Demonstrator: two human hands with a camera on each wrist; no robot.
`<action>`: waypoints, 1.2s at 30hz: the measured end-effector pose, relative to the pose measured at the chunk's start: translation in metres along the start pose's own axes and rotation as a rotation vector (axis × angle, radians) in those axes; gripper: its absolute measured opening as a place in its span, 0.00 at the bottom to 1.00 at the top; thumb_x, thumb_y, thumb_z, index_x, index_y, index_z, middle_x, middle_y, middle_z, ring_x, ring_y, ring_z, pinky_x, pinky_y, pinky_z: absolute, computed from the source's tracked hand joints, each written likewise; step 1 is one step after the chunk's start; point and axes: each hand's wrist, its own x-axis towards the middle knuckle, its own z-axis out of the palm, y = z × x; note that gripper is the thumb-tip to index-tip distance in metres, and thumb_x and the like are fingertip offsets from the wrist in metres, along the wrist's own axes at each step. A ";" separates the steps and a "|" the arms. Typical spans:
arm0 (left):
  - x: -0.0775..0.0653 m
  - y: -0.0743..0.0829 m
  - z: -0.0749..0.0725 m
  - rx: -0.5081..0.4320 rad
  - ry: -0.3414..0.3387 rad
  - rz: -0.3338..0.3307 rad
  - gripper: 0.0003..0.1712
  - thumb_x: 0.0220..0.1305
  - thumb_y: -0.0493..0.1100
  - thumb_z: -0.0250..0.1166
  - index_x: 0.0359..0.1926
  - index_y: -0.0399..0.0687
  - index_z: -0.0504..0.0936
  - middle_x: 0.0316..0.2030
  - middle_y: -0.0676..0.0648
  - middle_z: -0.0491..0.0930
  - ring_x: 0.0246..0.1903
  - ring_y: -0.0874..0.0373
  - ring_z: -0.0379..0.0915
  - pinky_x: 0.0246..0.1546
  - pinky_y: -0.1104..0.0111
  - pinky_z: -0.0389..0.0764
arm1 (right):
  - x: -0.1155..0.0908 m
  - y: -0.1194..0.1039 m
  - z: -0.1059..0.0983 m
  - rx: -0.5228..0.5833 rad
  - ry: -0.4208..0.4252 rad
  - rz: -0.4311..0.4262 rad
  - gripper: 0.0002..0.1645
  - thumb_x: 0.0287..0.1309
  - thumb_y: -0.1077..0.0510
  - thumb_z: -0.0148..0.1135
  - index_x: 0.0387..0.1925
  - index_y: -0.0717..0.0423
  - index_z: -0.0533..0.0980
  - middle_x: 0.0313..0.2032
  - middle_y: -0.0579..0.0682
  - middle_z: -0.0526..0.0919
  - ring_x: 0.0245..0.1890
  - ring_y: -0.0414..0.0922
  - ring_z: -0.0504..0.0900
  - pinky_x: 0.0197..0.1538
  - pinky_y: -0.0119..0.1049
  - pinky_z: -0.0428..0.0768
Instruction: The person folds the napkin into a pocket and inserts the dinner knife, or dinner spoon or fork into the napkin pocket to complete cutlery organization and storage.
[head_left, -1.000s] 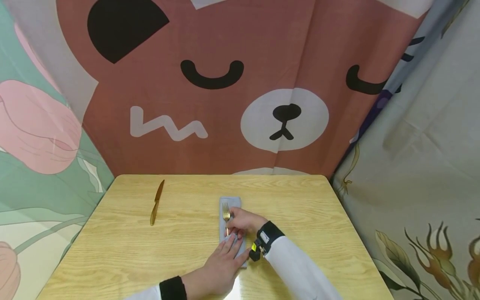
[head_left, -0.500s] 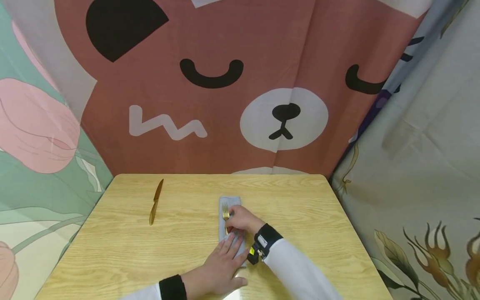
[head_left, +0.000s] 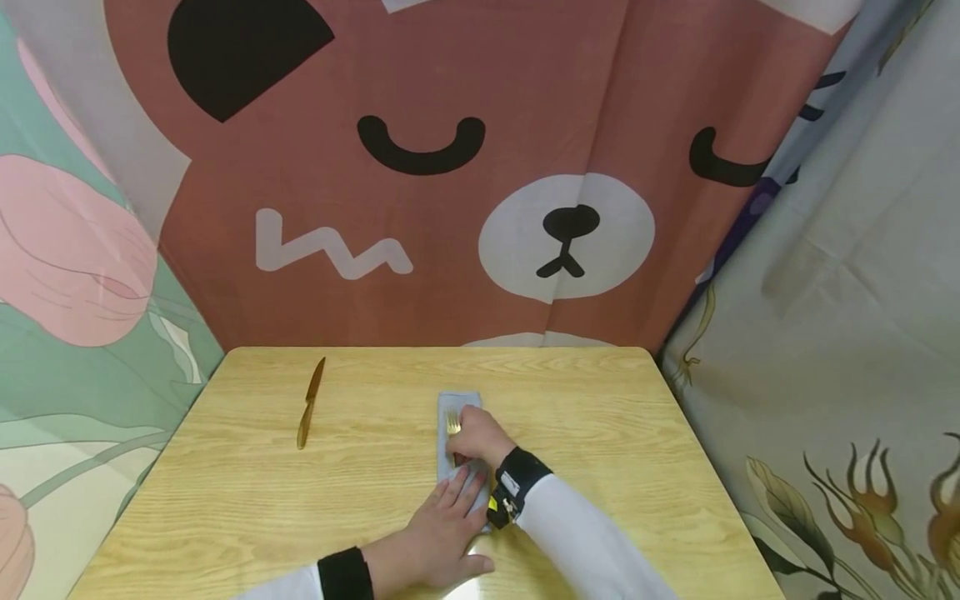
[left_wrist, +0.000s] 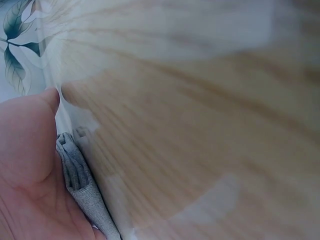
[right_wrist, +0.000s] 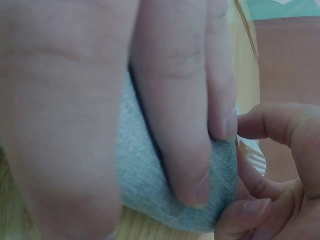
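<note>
A folded grey cloth napkin (head_left: 459, 399) lies lengthwise on the table. My left hand (head_left: 438, 537) rests on its near part with fingers straight; in the left wrist view the folded layers (left_wrist: 87, 200) show beside the palm. On the far part lies a gold fork (head_left: 453, 422), tines pointing away from me. My right hand (head_left: 480, 437) grips the fork below the tines, its fingers curled at the napkin's upper layer. In the right wrist view the right hand (right_wrist: 285, 165) is at the cloth edge (right_wrist: 227, 175), beside the left fingers. The fork's handle is hidden.
A gold knife (head_left: 310, 404) lies at the left on the wooden table (head_left: 600, 417), blade pointing away. A curtain with a bear print (head_left: 450, 308) hangs behind the table's far edge, and patterned curtains hang at both sides.
My right hand has shifted slightly left and over the fork, covering more of it. My left thumb has spread away from its fingers. Napkin and knife stay put.
</note>
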 end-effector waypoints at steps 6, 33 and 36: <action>0.001 -0.001 0.000 -0.034 -0.022 -0.004 0.55 0.67 0.82 0.42 0.82 0.53 0.54 0.83 0.43 0.40 0.83 0.41 0.35 0.77 0.44 0.56 | -0.001 -0.002 0.001 0.033 -0.007 0.019 0.63 0.47 0.67 0.69 0.81 0.59 0.46 0.35 0.56 0.86 0.18 0.45 0.81 0.23 0.35 0.78; 0.002 -0.006 0.002 -0.131 -0.047 0.020 0.52 0.66 0.82 0.42 0.82 0.64 0.50 0.83 0.41 0.36 0.82 0.38 0.32 0.75 0.38 0.55 | -0.019 0.009 -0.011 0.143 0.021 -0.144 0.13 0.64 0.53 0.66 0.28 0.53 0.73 0.17 0.45 0.75 0.17 0.39 0.73 0.23 0.30 0.71; 0.001 -0.005 0.000 -0.140 -0.061 0.015 0.53 0.66 0.83 0.42 0.83 0.63 0.49 0.83 0.42 0.30 0.83 0.40 0.27 0.76 0.38 0.54 | -0.027 0.009 -0.017 0.142 -0.120 -0.151 0.18 0.68 0.53 0.63 0.22 0.54 0.74 0.20 0.51 0.84 0.18 0.44 0.80 0.22 0.32 0.75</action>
